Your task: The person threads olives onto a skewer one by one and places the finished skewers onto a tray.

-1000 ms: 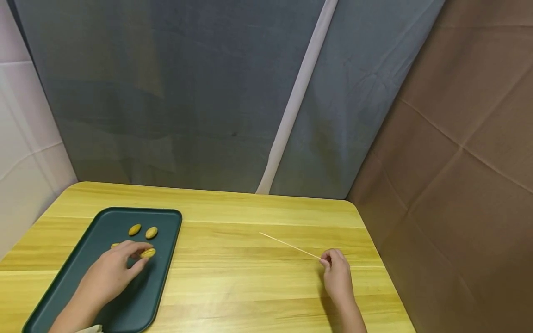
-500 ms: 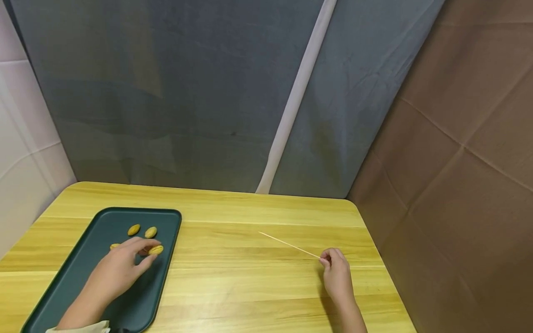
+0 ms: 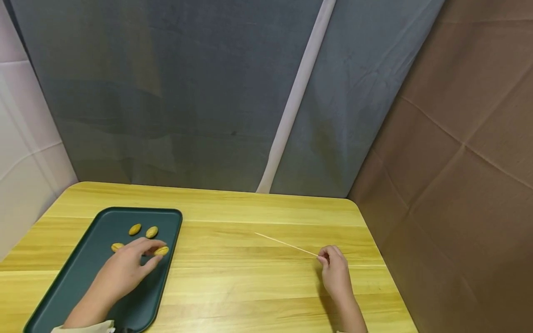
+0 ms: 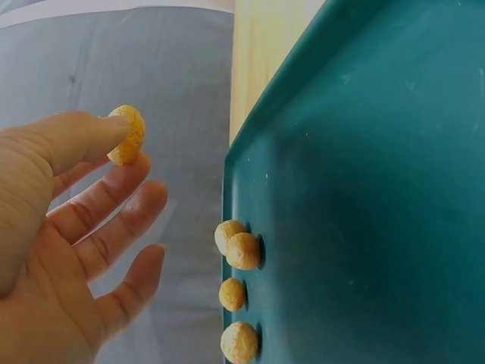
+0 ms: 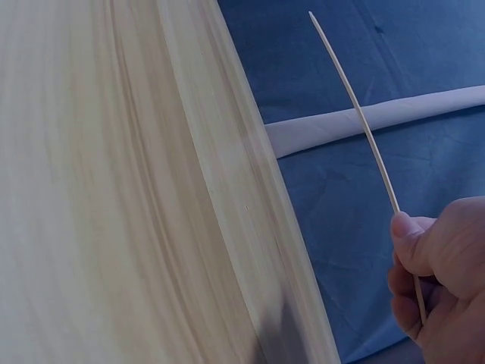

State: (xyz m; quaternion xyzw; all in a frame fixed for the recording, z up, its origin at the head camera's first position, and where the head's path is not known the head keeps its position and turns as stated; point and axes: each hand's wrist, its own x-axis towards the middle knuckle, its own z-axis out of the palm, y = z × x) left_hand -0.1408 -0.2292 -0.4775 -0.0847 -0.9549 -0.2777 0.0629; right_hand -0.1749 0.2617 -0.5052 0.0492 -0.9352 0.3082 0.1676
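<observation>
Over the right part of the dark green tray [image 3: 125, 309], my left hand [image 3: 122, 268] pinches a small yellow-brown oval piece [image 3: 161, 250] with a wrinkled surface, like a dried fruit or nut. In the left wrist view the thumb presses the piece [image 4: 133, 136] against a fingertip, and the other fingers spread apart. Similar pieces [image 4: 239, 343] lie on the tray. My right hand [image 3: 336, 273] grips a thin wooden skewer [image 3: 287, 244] near one end, above the table. Its long free part [image 5: 352, 95] points up and away from the fist in the right wrist view, its tip pointing leftward in the head view.
The tray sits at the left of a light wooden table [image 3: 233, 286]. A grey cloth [image 3: 187, 115] hangs behind the table's far edge, with a pale strip [image 3: 297, 88] across it. Brown cloth [image 3: 466, 185] stands on the right, white cloth [image 3: 29, 138] on the left.
My left hand has moved to the right over the tray with the oval piece, uncovering more of another piece on the left. My right hand and skewer have shifted slightly left.
</observation>
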